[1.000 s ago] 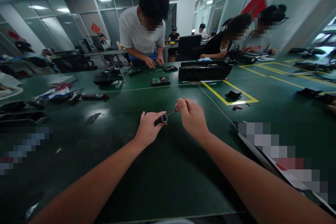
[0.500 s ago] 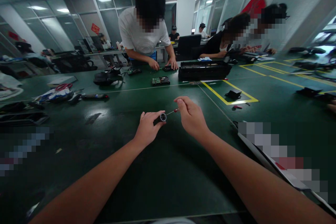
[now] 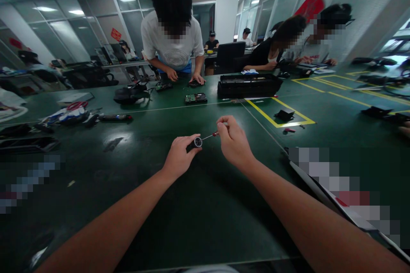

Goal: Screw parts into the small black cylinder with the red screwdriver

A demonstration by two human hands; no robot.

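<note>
My left hand (image 3: 180, 154) grips a short black cylinder (image 3: 197, 141) between thumb and fingers. Its round end with a silvery rim faces to the right and towards me; what lies inside is too small to make out. In my right hand (image 3: 234, 140) is a small screwdriver (image 3: 214, 135) with a red handle, pinched by the fingers. Its thin shaft points left, and the tip meets the cylinder's rimmed end; whether it sits inside cannot be told. Both hands are above the green table (image 3: 205, 213).
Across the table a person in a white shirt (image 3: 173, 42) handles a dark part. Nearby are a circuit board (image 3: 196, 98), a long black housing (image 3: 250, 86) and a black pouch (image 3: 130, 94). A black bracket (image 3: 284, 115) lies in the yellow-taped square; cables and gloves (image 3: 72, 113) lie left.
My right hand has shifted slightly, its fingers now curled differently about the screwdriver. The cylinder has tilted a little in my left hand. The person opposite has leaned to the left.
</note>
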